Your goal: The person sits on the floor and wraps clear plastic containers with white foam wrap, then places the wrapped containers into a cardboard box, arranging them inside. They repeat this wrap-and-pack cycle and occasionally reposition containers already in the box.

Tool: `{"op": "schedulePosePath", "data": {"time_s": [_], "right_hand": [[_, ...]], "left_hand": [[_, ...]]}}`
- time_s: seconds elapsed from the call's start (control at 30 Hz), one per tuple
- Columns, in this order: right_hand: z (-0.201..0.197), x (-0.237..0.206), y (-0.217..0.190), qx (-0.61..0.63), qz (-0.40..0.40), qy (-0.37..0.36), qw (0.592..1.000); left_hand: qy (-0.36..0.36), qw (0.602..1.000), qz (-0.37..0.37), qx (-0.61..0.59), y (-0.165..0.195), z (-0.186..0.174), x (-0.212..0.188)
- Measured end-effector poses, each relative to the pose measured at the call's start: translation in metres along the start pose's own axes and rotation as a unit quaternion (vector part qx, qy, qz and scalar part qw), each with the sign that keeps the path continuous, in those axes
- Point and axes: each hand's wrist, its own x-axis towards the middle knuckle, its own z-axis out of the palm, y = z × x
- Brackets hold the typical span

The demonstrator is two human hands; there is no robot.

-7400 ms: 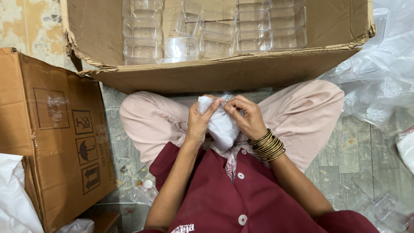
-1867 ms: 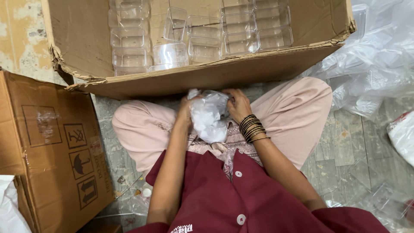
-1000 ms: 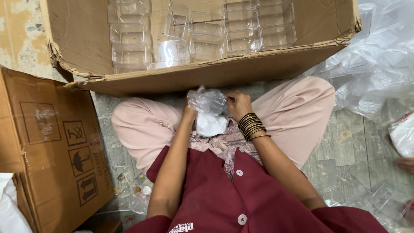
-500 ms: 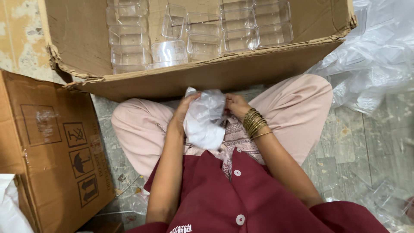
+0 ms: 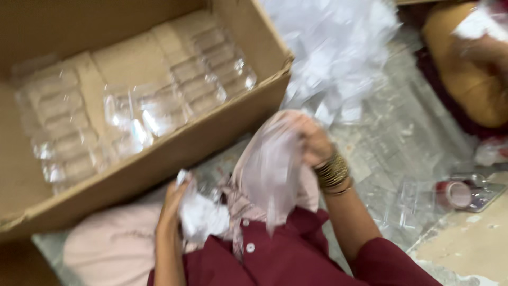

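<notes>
Right hand [image 5: 312, 145]: clenched on a thin clear plastic bag [image 5: 270, 169], lifted above the lap.
Left hand [image 5: 177, 204]: gripping crumpled white wrapping [image 5: 203, 217] at the lap.
Technique: probably keep the bag's mouth taut, beside the open brown cardboard box [image 5: 159, 175].

floor [image 5: 402, 132]: grey stone tiles
cardboard box [image 5: 174, 153]: open, on floor, upper left
clear plastic heap [image 5: 338, 53]: just beside box
red-capped container [image 5: 456, 194]: right, on floor
</notes>
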Motion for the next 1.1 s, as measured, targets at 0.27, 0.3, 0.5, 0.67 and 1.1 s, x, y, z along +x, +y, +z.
{"op": "schedulePosePath", "data": {"time_s": [0.27,0.3,0.5,0.67,1.1], "right_hand": [[-0.067,0.114,-0.189,0.050,-0.342,0.052,0.937],[-0.068,0.132,-0.194,0.038,-0.344,0.065,0.936],[-0.014,0.180,-0.172,-0.085,-0.387,0.217,0.892],[0.091,0.176,-0.133,-0.342,-0.476,0.066,0.807],[0.252,0.367,0.054,-0.804,-0.160,-0.406,0.403]], "left_hand": [[0.054,0.970,0.198,0.134,0.028,0.007,-0.033],[0.080,0.952,0.236,0.177,0.034,0.011,-0.042],[0.235,0.835,0.252,0.430,0.068,0.032,-0.061],[0.158,0.782,0.173,0.578,0.067,0.023,-0.026],[0.026,0.837,-0.002,0.546,0.023,-0.004,0.050]]}}
